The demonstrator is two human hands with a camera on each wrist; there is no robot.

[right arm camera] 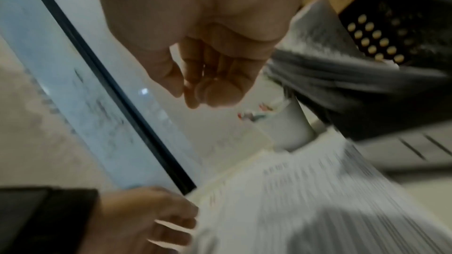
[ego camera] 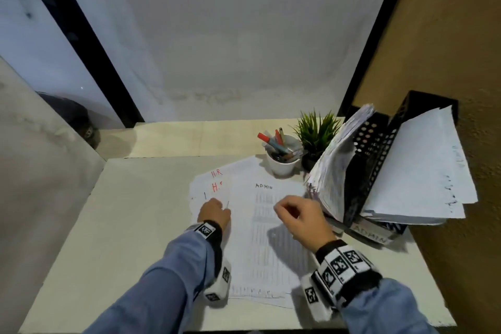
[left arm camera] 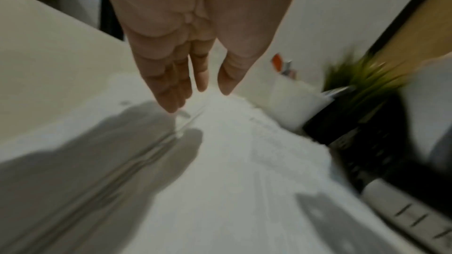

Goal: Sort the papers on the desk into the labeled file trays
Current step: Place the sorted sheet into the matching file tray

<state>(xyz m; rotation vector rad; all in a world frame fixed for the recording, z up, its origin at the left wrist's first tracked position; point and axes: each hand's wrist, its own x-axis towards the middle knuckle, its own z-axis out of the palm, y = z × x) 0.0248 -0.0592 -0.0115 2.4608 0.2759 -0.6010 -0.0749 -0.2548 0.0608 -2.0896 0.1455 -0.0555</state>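
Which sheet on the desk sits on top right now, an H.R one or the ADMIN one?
The ADMIN sheet, headed in black, lies uppermost. The sheets marked H.R in red poke out from beneath its left edge.

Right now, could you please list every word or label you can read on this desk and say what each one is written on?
"ADMIN", black handwriting, heads the top sheet on the desk.
"H.R", red handwriting, on a sheet underneath, at the pile's far left.
"H" with the rest hidden, red, on the next sheet.
"ADMIN" on the label at the front of the black file tray.
The sheets' printed rows and the writing on the tray papers are too blurred to read.
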